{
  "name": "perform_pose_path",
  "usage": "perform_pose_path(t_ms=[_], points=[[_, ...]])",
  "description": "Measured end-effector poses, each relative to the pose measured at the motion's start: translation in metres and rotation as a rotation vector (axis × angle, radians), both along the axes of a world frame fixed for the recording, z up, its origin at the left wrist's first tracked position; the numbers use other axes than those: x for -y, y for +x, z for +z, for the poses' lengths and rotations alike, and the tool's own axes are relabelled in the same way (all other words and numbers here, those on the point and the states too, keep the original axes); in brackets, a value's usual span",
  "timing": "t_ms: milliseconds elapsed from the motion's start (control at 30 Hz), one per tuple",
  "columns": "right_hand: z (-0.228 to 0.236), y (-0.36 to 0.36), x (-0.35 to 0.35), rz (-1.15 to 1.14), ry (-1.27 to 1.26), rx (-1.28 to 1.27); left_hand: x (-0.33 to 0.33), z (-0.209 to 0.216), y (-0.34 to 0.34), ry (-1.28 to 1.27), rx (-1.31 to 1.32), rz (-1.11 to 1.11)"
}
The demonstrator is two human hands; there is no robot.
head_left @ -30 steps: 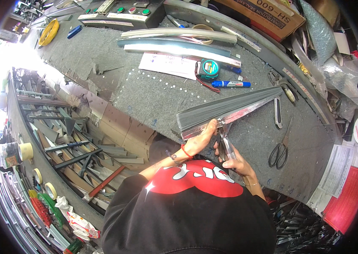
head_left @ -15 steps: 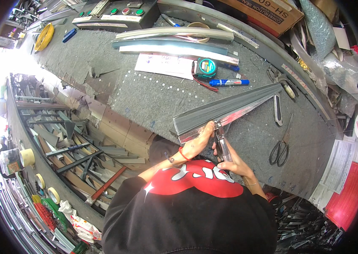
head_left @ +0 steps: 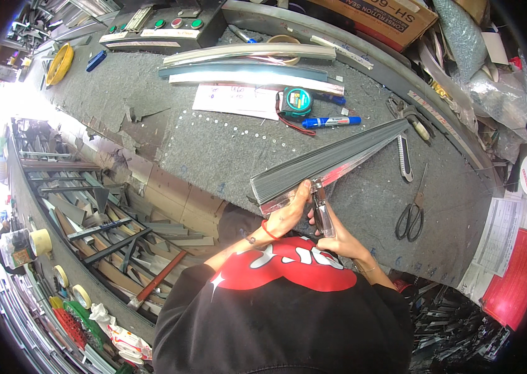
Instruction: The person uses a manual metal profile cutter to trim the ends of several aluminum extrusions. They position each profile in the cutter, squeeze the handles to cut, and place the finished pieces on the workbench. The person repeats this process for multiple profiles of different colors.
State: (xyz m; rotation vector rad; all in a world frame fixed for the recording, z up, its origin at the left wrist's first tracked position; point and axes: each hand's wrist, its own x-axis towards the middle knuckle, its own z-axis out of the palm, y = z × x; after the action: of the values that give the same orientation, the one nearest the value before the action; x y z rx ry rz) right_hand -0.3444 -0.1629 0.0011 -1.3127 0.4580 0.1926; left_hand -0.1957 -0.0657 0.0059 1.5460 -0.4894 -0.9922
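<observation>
A folded stack of grey pleated mesh (head_left: 319, 163) lies slantwise on the bench, with clear, red-tinted wrap along its near side. My left hand (head_left: 289, 210) grips the near edge of its left end, thumb on top. In my right hand (head_left: 338, 239) is a metal plier-type hand tool (head_left: 321, 209), its jaw end against the wrapped edge beside my left thumb. My right fingers wrap round the handles; the jaws' bite is too small to make out. Right of the stack lie a utility knife (head_left: 405, 159) and black-handled scissors (head_left: 410, 221).
Beyond the stack are a blue marker (head_left: 332, 122), a teal tape measure (head_left: 296, 101), a paper sheet (head_left: 226, 100) and several long strips (head_left: 251, 54). Pliers (head_left: 416, 120) lie near the far rail. At left, a rack (head_left: 114, 227) holds offcuts. A control box (head_left: 164, 28) stands at the back.
The whole view has shifted slightly. Both hands keep their places on the mesh stack and the tool; the tool's handles look closer together now.
</observation>
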Motion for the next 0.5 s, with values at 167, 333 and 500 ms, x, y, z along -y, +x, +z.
perform_pose_path(t_ms=[167,333,500], points=[[-0.001,0.003,-0.007,-0.109,-0.017,-0.013,0.000,0.004,-0.002,-0.045,0.004,0.025],[-0.001,0.016,-0.018,-0.262,-0.190,0.068,0.001,0.003,-0.002,-0.151,-0.017,0.024],[-0.009,0.029,-0.003,-0.289,-0.557,0.146,0.002,-0.002,0.004,-0.199,0.369,0.005]])
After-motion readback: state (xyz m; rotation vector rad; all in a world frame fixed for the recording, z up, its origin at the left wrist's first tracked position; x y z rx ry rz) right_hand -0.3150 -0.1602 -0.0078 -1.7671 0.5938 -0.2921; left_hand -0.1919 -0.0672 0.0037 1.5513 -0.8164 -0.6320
